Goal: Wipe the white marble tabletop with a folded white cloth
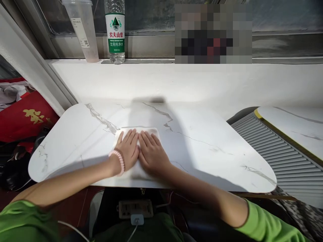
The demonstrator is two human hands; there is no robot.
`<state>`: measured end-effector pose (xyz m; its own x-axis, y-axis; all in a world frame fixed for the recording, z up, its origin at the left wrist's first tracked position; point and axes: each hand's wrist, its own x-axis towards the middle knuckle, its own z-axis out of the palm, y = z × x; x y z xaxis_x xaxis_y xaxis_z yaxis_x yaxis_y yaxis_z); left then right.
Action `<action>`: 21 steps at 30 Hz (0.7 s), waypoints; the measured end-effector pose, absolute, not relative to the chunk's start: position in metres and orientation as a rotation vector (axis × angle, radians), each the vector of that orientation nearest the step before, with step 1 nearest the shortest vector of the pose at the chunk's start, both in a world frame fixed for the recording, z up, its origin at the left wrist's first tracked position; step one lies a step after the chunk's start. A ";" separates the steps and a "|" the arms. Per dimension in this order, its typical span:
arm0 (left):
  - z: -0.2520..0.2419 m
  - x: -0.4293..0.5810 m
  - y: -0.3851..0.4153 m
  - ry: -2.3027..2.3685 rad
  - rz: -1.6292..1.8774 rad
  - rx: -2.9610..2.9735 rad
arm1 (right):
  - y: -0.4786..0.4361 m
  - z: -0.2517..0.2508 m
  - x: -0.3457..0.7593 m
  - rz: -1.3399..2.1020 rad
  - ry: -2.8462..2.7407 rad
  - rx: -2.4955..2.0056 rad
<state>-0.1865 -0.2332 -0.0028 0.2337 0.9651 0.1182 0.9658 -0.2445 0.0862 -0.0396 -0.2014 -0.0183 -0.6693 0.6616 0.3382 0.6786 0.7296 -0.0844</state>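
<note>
A folded white cloth [141, 173] lies on the white marbled tabletop [207, 151], close to its front edge. My left hand [128, 148] rests flat on the cloth's left part, fingers stretched forward, with a pink coiled band [118, 160] around the wrist. Beside it, my right hand [151, 149] is also laid flat on the cloth with fingers extended. The two hands touch or nearly touch along the thumbs. Much of the cloth's middle is hidden under them.
On the ledge behind stand a plastic cup [84, 33] with a lid and a labelled water bottle [116, 37]. A red bag [27, 117] is at left. A ribbed grey panel [275, 151] and another marbled top [297, 124] are at right. Below hangs a power strip [126, 208] with a charger [137, 219].
</note>
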 end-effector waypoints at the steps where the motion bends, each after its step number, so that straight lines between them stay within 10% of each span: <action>1: -0.002 -0.187 -0.248 -1.920 -0.216 -2.458 | -0.214 -0.018 -0.040 -0.074 -2.595 -0.993; 21: 0.001 -0.279 -0.065 -2.184 -0.098 -2.321 | -0.038 -0.017 -0.149 0.002 -2.558 -1.053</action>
<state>-0.2791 -0.0654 0.0011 0.0601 0.9981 0.0124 0.9952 -0.0609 0.0763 -0.1487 -0.0375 -0.0169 -0.6506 0.6796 0.3388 0.6791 0.7204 -0.1410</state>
